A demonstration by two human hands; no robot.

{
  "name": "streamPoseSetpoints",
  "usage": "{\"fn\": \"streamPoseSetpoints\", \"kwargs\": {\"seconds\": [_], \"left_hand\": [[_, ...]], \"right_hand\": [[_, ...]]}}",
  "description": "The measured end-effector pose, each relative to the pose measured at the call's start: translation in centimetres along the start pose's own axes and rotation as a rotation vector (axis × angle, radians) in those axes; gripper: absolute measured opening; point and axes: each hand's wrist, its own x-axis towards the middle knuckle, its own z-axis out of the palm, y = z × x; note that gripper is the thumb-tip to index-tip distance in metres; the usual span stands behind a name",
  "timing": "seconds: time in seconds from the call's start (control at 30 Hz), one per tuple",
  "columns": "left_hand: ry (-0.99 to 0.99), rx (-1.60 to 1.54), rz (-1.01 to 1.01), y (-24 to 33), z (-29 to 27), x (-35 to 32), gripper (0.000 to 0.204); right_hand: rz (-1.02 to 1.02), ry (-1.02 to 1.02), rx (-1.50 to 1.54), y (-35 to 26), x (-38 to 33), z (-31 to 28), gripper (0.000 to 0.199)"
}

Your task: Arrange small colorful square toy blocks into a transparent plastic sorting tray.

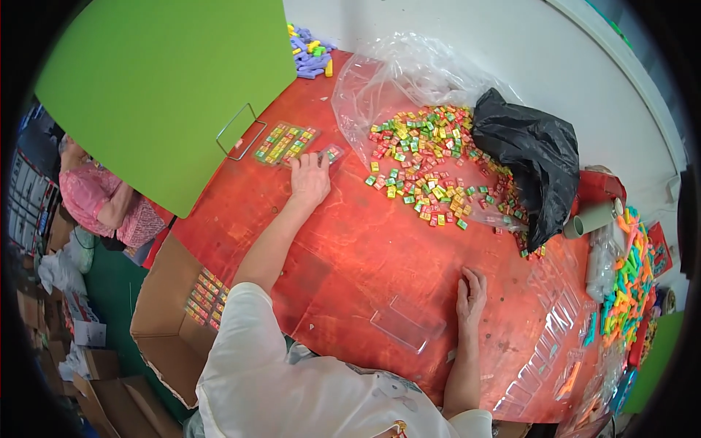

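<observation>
Presently, head view: two bare hands at work over a red desk (pixel 350 255), seen from above.
Left hand (pixel 310 181): reached forward to the far side, fingers bent downward at the near end of a small clear tray (pixel 334 152) with coloured pieces in it; whether they pinch its edge or merely touch it, cannot tell.
Right hand (pixel 472 298): well apart from the left, fingers loosely bent and slightly apart; contact with the surface cannot be confirmed.
Filled trays (pixel 285 144): just left of the small clear tray, lying flat, with rows of yellow, green and red pieces.
Clear tray (pixel 407 323): lying flat near the right hand, on its left.
Loose pieces (pixel 431 164): heaped and scattered beyond the right hand, red, yellow and green, partly on clear plastic sheeting (pixel 416 69).
Black bag (pixel 527 146): crumpled, at the right side of the heap.
Clear strips (pixel 540 354): spread in a row to the right of the right hand.
Cardboard box (pixel 164 310): open at the near left, with packed pieces (pixel 207 298) showing inside.
Green panel (pixel 171 95): over the far left, wire handle (pixel 241 132) at its edge.
</observation>
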Motion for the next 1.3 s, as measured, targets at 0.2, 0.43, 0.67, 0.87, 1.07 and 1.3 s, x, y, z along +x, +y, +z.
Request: {"fn": "streamPoseSetpoints", "kwargs": {"seconds": [0.2,0.43,0.67,0.87,1.07,1.3], "left_hand": [[0.022,0.167,0.074,-0.5,2.1,2.1,0.045],[0.113,0.295,0.053,-1.5,1.2,4.7,0.042],[0.069,-0.233,0.271,5.1,-3.9,-2.9,0.056],[-0.051,-0.54,0.44,9.9,-4.6,-5.9,0.06],[-0.097,-0.626,0.37,13.8,-3.1,0.4,0.058],[-0.301,-0.506,0.414,22.9,-3.7,0.6,0.07]], "right_hand": [[-0.007,-0.013,-0.092,0.1,0.3,-0.2,0.024],[0.017,-0.126,-0.101,-2.4,0.6,-0.8,0.032],[-0.307,-0.657,-0.398,-10.7,-5.5,-0.8,0.074],[-0.498,-0.592,-0.503,-8.6,-2.6,1.2,0.067],[-0.474,-0.574,-0.423,-7.5,2.2,0.9,0.06],[-0.131,-0.099,-0.455,-0.2,12.9,4.8,0.051]]}}
